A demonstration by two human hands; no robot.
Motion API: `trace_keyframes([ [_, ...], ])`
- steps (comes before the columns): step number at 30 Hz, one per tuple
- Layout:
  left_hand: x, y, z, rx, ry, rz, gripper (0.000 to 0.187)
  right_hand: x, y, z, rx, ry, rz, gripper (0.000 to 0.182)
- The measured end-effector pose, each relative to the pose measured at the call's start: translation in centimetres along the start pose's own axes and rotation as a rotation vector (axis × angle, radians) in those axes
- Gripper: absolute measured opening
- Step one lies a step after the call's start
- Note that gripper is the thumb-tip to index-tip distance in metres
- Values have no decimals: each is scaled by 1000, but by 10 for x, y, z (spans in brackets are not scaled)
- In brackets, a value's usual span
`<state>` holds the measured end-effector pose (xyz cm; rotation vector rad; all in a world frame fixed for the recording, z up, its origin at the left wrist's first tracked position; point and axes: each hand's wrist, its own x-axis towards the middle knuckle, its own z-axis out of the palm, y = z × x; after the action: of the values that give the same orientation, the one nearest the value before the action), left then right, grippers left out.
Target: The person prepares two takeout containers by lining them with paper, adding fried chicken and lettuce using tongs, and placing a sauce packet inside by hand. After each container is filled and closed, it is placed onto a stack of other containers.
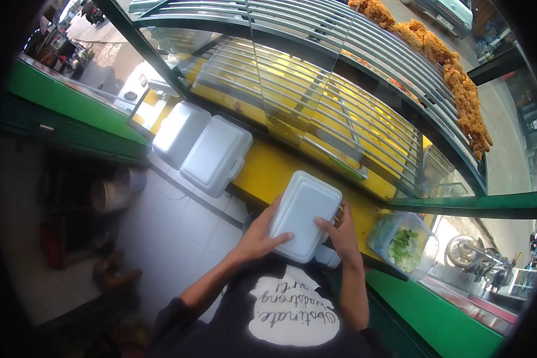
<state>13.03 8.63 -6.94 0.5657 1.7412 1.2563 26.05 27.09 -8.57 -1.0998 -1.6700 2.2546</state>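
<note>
A closed white foam box is held between both hands, in front of the body and over the edge of the yellow counter. My left hand grips its left side, with the thumb on the lid. On the right side my right hand holds the box, its thumb also resting on the lid and its other fingers partly hidden. Two more white foam boxes, one overlapping the other, lie at the counter's left end.
Fried chicken pieces line the top of the slatted metal rack. A clear container with green leaves stands right of the hands. White buckets are on the floor at left. A motorcycle is outside.
</note>
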Motion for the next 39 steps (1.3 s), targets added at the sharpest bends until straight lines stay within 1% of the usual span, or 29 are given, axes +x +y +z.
trace_keyframes([
  [1, -9, 3, -7, -15, 35, -5, 91, 0, -11, 11, -18, -34, 7, 93],
  [3, -31, 9, -16, -185, 80, 7, 93, -10, -38, 35, -70, -35, -92, 79],
  [4, -40, 12, -22, -235, 149, 15, 93, -6, -42, 41, -83, -62, -82, 79],
  [6, -63, 7, -38, -261, 201, 0, 92, 5, -51, 53, -46, -257, 6, 66],
  [7, -74, 3, -47, -272, 226, -10, 92, 12, -59, 61, -61, -284, 9, 66],
  [9, -94, -3, -63, -278, 313, 21, 94, 25, -73, 83, -281, -531, 51, 58],
  [11, -114, -10, -82, -326, 409, -16, 95, 35, -78, 117, -366, -616, 47, 60],
  [12, -123, -14, -90, -331, 503, -7, 95, 40, -80, 135, -435, -674, 43, 62],
  [13, -129, -17, -95, -332, 525, 6, 95, 43, -81, 151, -444, -694, 29, 62],
  [15, -142, -27, -113, -382, 738, 51, 96, 50, -81, 187, -396, -826, 32, 69],
  [16, -147, -31, -121, -382, 753, 57, 96, 52, -80, 205, -401, -840, 25, 69],
  [18, -152, -31, -128, -532, 996, 44, 94, 55, -81, 230, -416, -909, 78, 77],
  [19, -156, -34, -135, -538, 1009, 49, 94, 56, -76, 245, -426, -920, 76, 77],
  [21, -163, -38, -149, -755, 1084, 68, 91, 58, -67, 274, -385, -907, 35, 78],
  [22, -162, -45, -154, -790, 1154, 166, 84, 59, -65, 289, -387, -917, 31, 78],
  [23, -166, -50, -162, -791, 1162, 165, 84, 59, -63, 302, -392, -907, 30, 76],
  [24, -164, -45, -160, -762, 1131, 138, 81, 61, -65, 300, -387, -890, 51, 75],
  [26, -169, -48, -178, -738, 1107, 141, 79, 60, -62, 322, -396, -898, 25, 74],
  [28, -173, -38, -210, -728, 1064, 120, 78, 63, -65, 343, -397, -895, 3, 74],
  [30, -172, -36, -242, -714, 1034, 106, 78, 68, -70, 363, -355, -906, 82, 74],
  [31, -162, -30, -253, -676, 1007, 34, 82, 78, -72, 360, -336, -882, 119, 74],
  [32, -161, -31, -266, -630, 998, 15, 87, 81, -72, 368, -320, -884, 103, 74],
  [36, -143, -32, -336, -563, 936, 53, 86, 106, -71, 410, -286, -822, 59, 74],
  [37, -137, -32, -352, -530, 935, 62, 79, 112, -71, 420, -275, -808, 55, 74],
  [38, -118, -34, -362, -515, 917, 25, 72, 126, -68, 420, -211, -765, 127, 75],
  [39, -114, -32, -377, -504, 903, 40, 72, 130, -69, 430, -150, -746, 138, 76],
])
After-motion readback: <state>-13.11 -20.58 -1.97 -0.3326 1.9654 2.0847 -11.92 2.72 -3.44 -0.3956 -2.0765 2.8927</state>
